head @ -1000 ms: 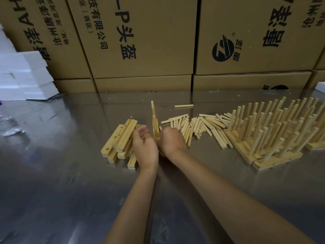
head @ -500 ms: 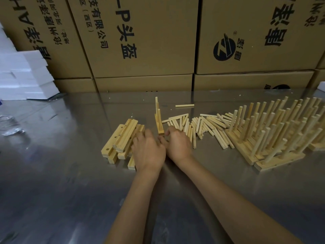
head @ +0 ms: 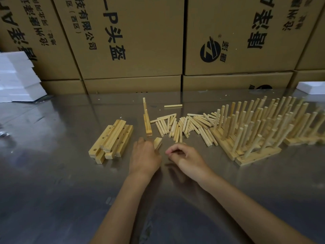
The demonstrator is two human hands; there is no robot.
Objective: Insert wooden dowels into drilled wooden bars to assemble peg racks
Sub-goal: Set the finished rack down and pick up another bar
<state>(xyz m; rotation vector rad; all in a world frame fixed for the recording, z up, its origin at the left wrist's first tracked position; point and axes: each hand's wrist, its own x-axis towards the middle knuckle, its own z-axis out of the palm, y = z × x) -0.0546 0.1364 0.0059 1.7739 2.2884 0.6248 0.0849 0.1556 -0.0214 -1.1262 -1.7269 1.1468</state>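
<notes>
My left hand (head: 144,155) grips a short drilled wooden bar (head: 157,142); only the bar's end shows past my fingers. My right hand (head: 183,155) hovers just right of it with fingers curled and thumb near the forefinger; I cannot see whether anything is inside. A part-built rack (head: 147,124) lies free on the table beyond my hands, with pegs standing up at its far end. Loose dowels (head: 182,125) are spread behind my right hand. A stack of drilled bars (head: 112,140) lies left of my left hand.
Several finished peg racks (head: 260,131) crowd the right side of the steel table (head: 52,182). One stray dowel (head: 173,106) lies farther back. Cardboard boxes (head: 133,41) wall off the rear. White foam blocks (head: 19,81) sit far left, another (head: 311,87) far right.
Both hands have let go of the part-built rack, which now lies on the table, and pulled back toward me. My left hand now holds another bar.
</notes>
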